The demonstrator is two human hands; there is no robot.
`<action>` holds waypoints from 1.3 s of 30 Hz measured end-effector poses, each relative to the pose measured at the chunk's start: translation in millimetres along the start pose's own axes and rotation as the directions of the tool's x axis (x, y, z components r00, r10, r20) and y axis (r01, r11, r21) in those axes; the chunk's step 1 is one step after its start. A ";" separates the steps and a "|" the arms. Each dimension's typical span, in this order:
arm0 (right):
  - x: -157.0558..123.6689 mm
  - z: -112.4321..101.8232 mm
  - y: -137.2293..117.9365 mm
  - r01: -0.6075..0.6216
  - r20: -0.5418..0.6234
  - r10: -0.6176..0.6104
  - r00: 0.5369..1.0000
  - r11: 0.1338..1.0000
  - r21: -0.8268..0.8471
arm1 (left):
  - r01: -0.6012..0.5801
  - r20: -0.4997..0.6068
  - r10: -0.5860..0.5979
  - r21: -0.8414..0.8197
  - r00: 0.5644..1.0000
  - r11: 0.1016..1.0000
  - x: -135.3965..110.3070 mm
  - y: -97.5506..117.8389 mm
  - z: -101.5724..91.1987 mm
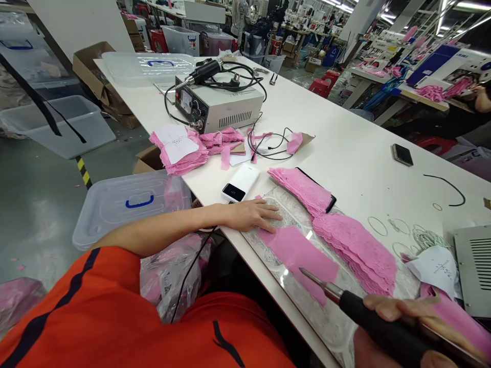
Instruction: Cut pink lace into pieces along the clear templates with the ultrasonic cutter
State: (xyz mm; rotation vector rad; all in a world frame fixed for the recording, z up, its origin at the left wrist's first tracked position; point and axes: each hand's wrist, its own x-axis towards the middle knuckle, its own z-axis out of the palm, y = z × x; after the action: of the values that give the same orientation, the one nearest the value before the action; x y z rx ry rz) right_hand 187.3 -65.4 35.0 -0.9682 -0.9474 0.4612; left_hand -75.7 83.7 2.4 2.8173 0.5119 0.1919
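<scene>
My left hand (255, 214) lies flat with fingers spread on a glossy, patterned clear sheet (328, 324) at the table's front edge. Its fingertips reach the near end of a flat pink fabric piece (297, 255). In my right hand (418, 309) is a soldering-iron-like tool (379, 322) with a black handle and a pointed metal tip. That tip is over the pink piece; whether it touches cannot be made out. Just beyond lie two fanned stacks of pink fabric pieces, one nearer (356, 250) and one farther (299, 189), the latter partly covering a dark flat device (332, 204).
A grey control box (233, 110) carries another black-handled tool (205, 70) and coiled cable. Before it are a paper-topped pink bundle (184, 153) and a white power bank (241, 183). A phone (402, 155), string loops (427, 237) and a vented grey box (475, 271) lie rightward.
</scene>
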 end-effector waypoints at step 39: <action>-5.3 100.9 34.7 -0.016 0.284 -0.044 0.958 0.978 0.207 | 0.005 -0.118 0.001 0.052 0.993 0.999 -26.8 6.0 1.2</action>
State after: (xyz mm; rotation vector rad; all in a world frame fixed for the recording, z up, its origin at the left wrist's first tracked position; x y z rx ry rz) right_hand 101.7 -2.1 26.0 -0.7145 -1.1419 0.6886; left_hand -98.3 68.3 0.8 2.8684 0.5531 0.3515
